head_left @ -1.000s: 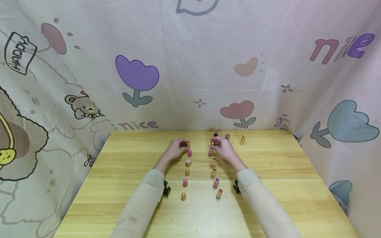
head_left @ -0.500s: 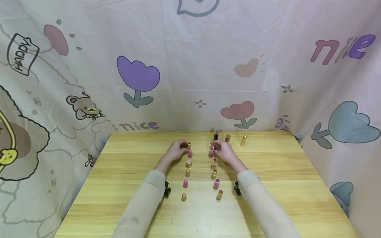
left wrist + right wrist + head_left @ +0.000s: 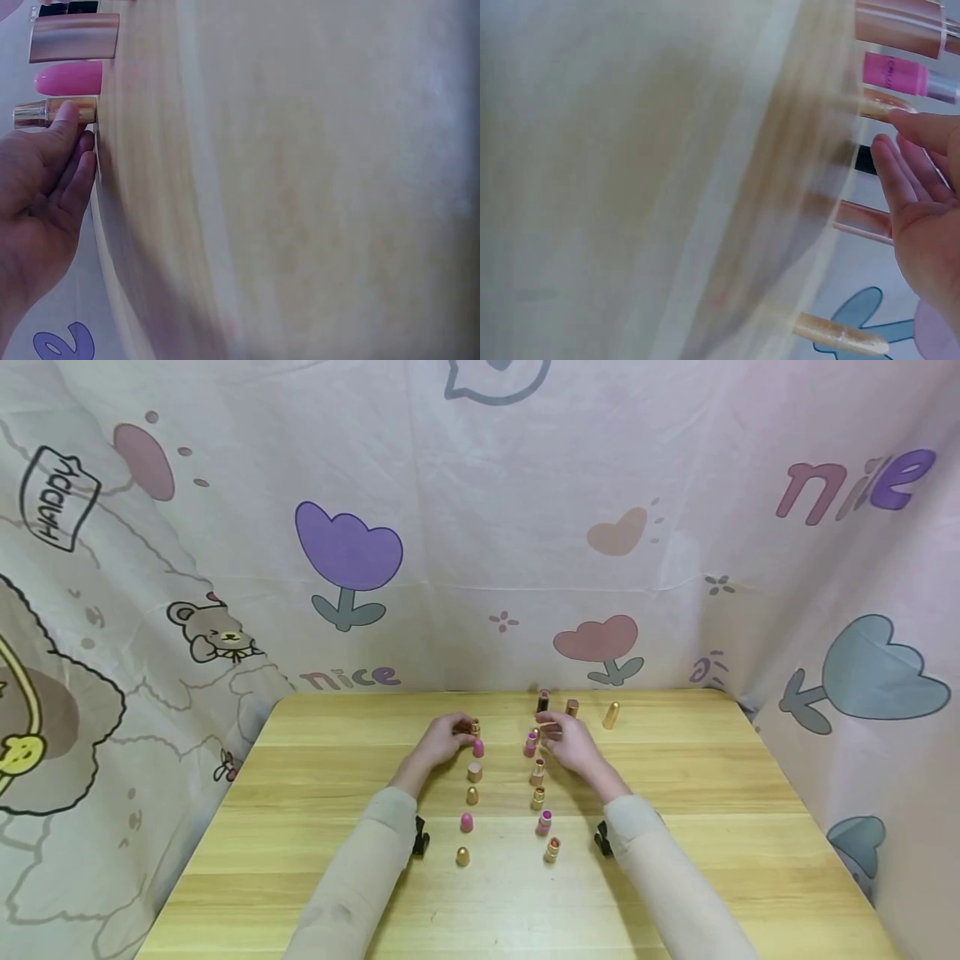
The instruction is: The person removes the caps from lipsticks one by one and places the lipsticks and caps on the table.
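Note:
My left hand point(image 3: 446, 739) pinches a gold lipstick tube point(image 3: 56, 112) upright at the far end of the left row. Beside that tube stands a pink bullet-shaped cap point(image 3: 71, 78). My right hand point(image 3: 572, 745) is at the far end of the right row, its fingers spread apart. In the right wrist view, its thumb tip meets or overlaps a gold lipstick part point(image 3: 885, 103); contact is unclear. Nothing is gripped between that thumb and the fingers. A pink lipstick tube point(image 3: 531, 744) stands just in front of the gold part.
Nearer in the left row stand a tan cap point(image 3: 475, 772) and several gold and pink caps. The right row continues with several uncapped lipstick tubes, the nearest gold point(image 3: 552, 850). Behind the right hand are a black tube point(image 3: 543, 702), a copper one point(image 3: 572, 708) and a tall gold one point(image 3: 612, 716).
My right hand has drawn slightly to the right and its fingers have come away from the gold lipstick part. The left hand has stayed in place on its tube.

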A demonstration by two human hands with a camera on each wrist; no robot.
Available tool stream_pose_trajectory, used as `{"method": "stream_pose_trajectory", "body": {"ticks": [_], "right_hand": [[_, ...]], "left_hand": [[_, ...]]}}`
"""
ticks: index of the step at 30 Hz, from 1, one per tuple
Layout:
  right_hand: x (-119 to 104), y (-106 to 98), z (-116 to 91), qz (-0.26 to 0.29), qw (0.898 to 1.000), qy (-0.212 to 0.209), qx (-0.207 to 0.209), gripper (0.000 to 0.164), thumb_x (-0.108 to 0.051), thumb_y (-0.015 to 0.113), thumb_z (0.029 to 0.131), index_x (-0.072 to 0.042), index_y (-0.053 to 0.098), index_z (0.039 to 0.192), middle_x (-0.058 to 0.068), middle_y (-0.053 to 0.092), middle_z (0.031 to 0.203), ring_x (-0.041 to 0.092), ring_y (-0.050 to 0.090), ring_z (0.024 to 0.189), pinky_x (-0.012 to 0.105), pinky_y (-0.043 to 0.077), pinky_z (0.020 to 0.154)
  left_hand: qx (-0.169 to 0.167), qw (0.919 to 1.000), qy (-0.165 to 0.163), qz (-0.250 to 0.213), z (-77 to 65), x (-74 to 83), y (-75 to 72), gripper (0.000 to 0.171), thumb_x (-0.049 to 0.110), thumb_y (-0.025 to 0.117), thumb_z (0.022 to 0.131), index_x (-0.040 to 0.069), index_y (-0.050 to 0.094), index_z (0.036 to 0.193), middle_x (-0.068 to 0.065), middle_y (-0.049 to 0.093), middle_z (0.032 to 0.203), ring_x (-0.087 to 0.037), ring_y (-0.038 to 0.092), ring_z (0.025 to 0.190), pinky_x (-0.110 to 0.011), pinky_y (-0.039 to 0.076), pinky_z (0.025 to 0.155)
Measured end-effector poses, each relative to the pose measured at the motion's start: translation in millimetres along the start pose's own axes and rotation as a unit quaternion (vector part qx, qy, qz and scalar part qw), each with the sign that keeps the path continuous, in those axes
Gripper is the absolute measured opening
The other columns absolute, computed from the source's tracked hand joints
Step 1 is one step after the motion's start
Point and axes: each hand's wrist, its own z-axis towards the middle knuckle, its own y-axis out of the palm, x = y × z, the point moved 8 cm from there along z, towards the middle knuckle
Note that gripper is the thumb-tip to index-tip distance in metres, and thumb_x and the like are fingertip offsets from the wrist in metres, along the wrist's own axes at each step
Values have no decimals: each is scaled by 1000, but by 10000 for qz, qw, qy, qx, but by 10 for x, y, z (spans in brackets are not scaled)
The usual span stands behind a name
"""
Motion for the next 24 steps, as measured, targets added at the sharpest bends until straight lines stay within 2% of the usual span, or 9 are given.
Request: {"method": "stream_pose_trajectory", "body": {"ticks": [3,7,11,16,19,24], "right_hand": [[-69,-97,-43,150,9994,-140,266,49,13,67,91,6,58,138,26,63,135,41,65,122,45,55,106],[-191,-286,-121,328,9943,-383,938,45,12,67,91,6,60,135,28,64,131,45,64,121,46,56,105],[-241,-477,-207,568,9804,-467,1829,41,9,67,91,5,63,132,25,64,132,47,63,122,48,55,106],[-177,-620,-270,534,9593,-216,2766,44,2,68,93,-2,63,136,19,61,141,40,56,132,50,47,114],[-96,-627,-273,746,9524,56,2956,47,-1,68,94,-1,59,140,17,59,146,36,51,138,48,41,119],[87,-540,-232,1597,9427,670,2850,51,-1,67,96,3,52,144,21,56,148,36,49,142,44,39,122]], "left_hand": [[7,10000,-51,21,-2,-12,-5,34,8,75,93,2,67,126,-13,71,118,-31,66,117,-46,52,110],[13,10000,-87,-16,-1,-15,-4,34,8,75,93,3,67,125,-13,71,118,-31,66,117,-45,52,110],[-27,10000,-49,-25,3,-14,8,33,8,75,93,2,68,125,-13,71,117,-31,66,116,-45,53,109],[-16,10000,5,-38,6,-13,3,33,8,75,93,2,68,124,-13,72,117,-31,66,115,-45,53,109],[-1,10000,48,-34,7,-12,0,31,8,75,93,2,68,123,-13,72,116,-31,67,115,-45,53,108],[12,10000,52,-65,11,-30,1,31,7,76,93,2,69,122,-13,72,115,-31,67,114,-45,53,108]]}}
